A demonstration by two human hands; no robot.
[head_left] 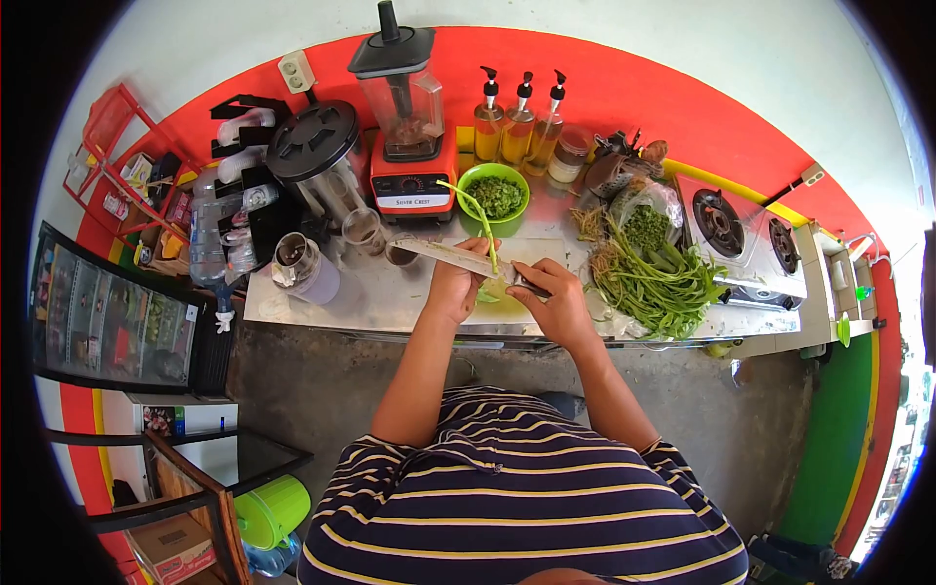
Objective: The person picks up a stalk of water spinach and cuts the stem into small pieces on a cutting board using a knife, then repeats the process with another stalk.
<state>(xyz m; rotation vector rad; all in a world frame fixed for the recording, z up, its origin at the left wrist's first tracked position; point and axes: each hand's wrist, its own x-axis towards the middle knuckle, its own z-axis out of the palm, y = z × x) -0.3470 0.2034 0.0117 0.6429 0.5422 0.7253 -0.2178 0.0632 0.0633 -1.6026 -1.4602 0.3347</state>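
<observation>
My left hand (458, 283) is closed around a green stalk (480, 216), whose long thin end rises toward the green bowl (495, 199) of chopped greens. In my right hand (551, 295) is the dark handle of a knife (448, 254). Its broad blade points left and lies across the stalk, over my left fingers. Beneath my hands, a pale board (542, 252) shows on the metal table (375, 300), with some green pieces below the stalk. A heap of leafy greens (673, 291) with roots lies to the right of my right hand.
A red blender (411, 185), a steel container (327, 166) and cups stand at the back left. Three pump bottles (517, 132) and a jar (568, 156) stand behind the bowl. A gas stove (751, 229) is at right, a fridge (117, 312) at left.
</observation>
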